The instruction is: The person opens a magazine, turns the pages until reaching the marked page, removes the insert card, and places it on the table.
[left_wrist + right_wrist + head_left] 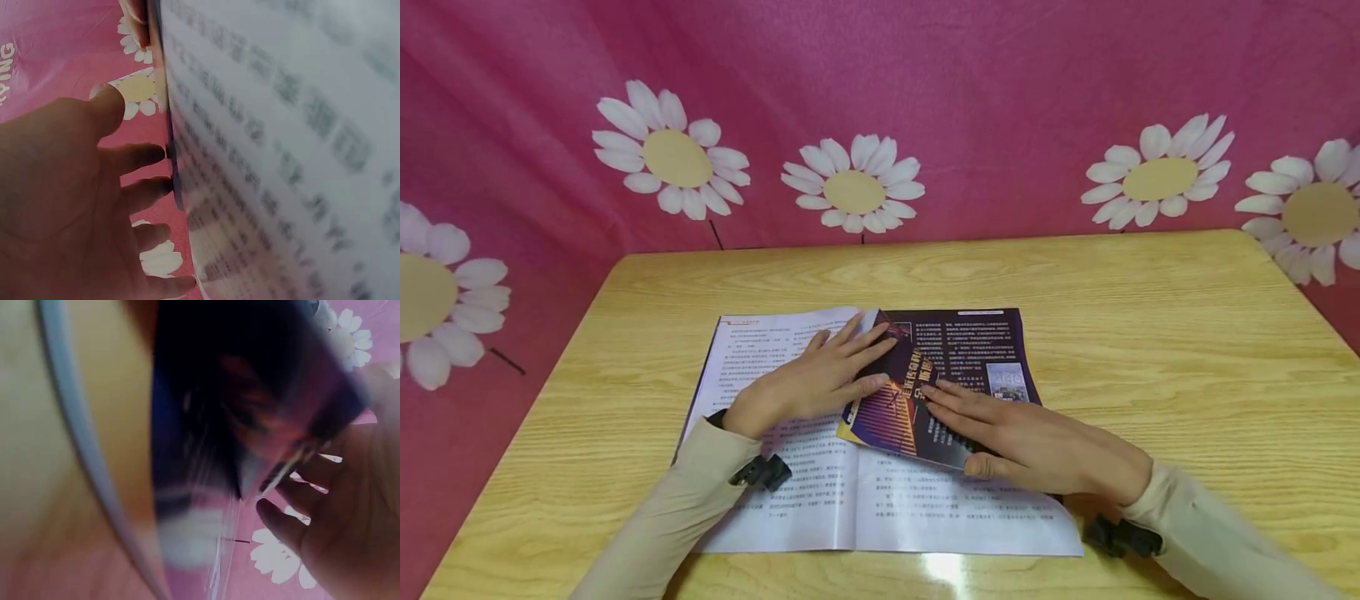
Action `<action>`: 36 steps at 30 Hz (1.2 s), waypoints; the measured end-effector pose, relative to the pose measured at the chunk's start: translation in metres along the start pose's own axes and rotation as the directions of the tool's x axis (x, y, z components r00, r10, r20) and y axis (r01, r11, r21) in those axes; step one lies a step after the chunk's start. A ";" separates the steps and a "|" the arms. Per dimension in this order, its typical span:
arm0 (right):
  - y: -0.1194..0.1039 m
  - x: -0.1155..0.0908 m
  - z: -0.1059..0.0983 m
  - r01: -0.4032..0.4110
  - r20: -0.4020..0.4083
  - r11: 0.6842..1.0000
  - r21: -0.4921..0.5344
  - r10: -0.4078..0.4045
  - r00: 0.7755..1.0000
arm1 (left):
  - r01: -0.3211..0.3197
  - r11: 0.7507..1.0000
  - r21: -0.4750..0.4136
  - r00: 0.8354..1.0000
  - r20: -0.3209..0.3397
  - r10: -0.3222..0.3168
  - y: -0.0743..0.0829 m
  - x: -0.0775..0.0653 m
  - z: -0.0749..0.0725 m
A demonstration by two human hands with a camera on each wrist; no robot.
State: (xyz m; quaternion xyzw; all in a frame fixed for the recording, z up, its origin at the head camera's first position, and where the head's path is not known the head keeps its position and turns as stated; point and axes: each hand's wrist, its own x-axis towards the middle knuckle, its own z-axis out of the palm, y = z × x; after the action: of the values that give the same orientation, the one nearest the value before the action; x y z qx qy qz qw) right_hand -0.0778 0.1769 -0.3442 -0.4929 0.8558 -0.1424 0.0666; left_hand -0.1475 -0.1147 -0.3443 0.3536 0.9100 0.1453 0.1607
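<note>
The left hand (pixel 816 375) and right hand (pixel 1030 437), two in all, rest straight-fingered on one folded dark page (pixel 887 417) of one open magazine (pixel 797 500), lower centre, on one table (pixel 1150 333), with five daisies (pixel 853 192) printed behind, across the upper frame.

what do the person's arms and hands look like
Both arms wear plain, pale beige long sleeves. Small black devices sit near both wrists, and a bit of black strap shows by the left cuff. The left hand and right hand are bare.
</note>
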 end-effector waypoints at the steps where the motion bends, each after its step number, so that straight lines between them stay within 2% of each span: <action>1: -0.002 0.000 0.000 0.007 -0.001 1.000 0.004 -0.007 1.000 | 0.002 1.000 0.000 1.000 -0.004 -0.002 0.001 0.000 0.000; 7: -0.007 -0.002 0.001 0.054 -0.058 0.994 0.097 -0.048 0.997 | -0.034 0.999 -0.027 0.997 -0.075 0.032 0.004 0.000 0.002; 13: -0.008 -0.001 0.001 0.092 -0.086 0.987 0.133 -0.081 0.993 | -0.051 0.999 0.011 0.998 -0.026 0.051 0.004 -0.001 0.003; 17: -0.003 -0.004 -0.003 0.047 -0.079 0.991 0.125 -0.037 0.996 | -0.012 0.999 0.031 1.000 0.011 0.012 0.003 -0.002 0.004; 24: 0.022 -0.016 -0.017 -0.142 -0.078 0.984 0.109 0.151 0.985 | 0.063 0.997 0.043 0.996 0.056 -0.066 0.000 -0.005 0.006; 30: 0.033 -0.018 -0.015 -0.176 -0.065 0.980 0.092 0.183 0.981 | 0.115 0.991 0.072 0.991 0.059 -0.119 0.001 -0.008 0.008; 33: 0.037 -0.019 -0.014 -0.203 -0.049 0.974 0.098 0.209 0.977 | 0.172 0.980 0.095 0.982 0.063 -0.179 0.001 -0.009 0.008; 36: 0.041 -0.020 -0.013 -0.241 -0.047 0.964 0.109 0.247 0.968 | 0.265 0.960 0.084 0.960 0.068 -0.271 0.000 -0.011 0.008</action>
State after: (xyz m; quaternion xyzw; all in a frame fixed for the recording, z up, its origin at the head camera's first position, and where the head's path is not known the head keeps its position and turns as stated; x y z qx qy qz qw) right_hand -0.1053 0.2157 -0.3449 -0.3751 0.9031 -0.1917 0.0832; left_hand -0.1366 -0.1207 -0.3493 0.2381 0.9472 0.0743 0.2016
